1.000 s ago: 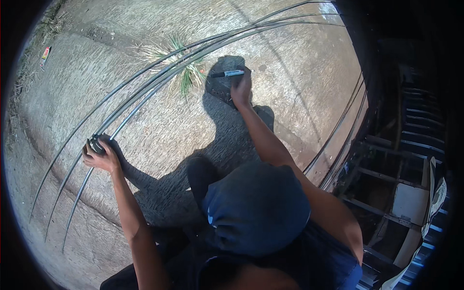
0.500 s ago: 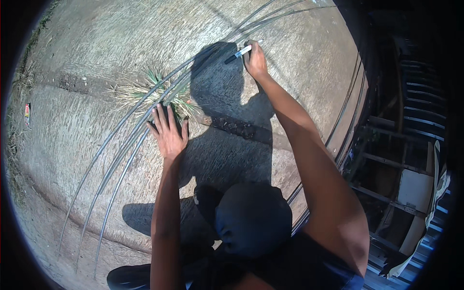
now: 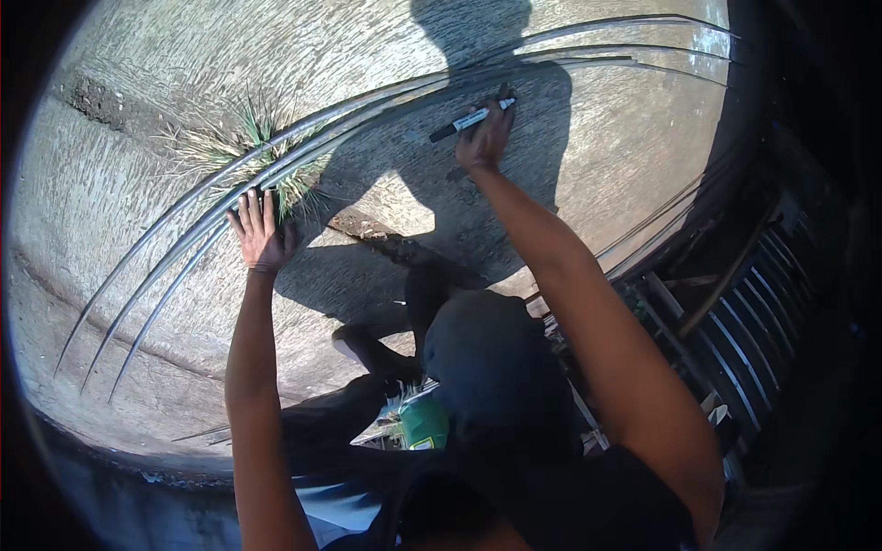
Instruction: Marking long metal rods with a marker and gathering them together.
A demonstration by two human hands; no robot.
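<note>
My left hand flat, fingers spread, at long thin grey metal rods, left. My right hand grips slim white black-ended marker pen, near side of rods. Any marks made: cannot tell.

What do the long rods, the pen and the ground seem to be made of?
Rods: probably metal, perhaps steel; dull grey with a sunlit sheen. Pen: likely plastic; smooth white barrel with a dark end. Ground: looks like concrete, matt and rough, going by its rows of short grooves.
</note>
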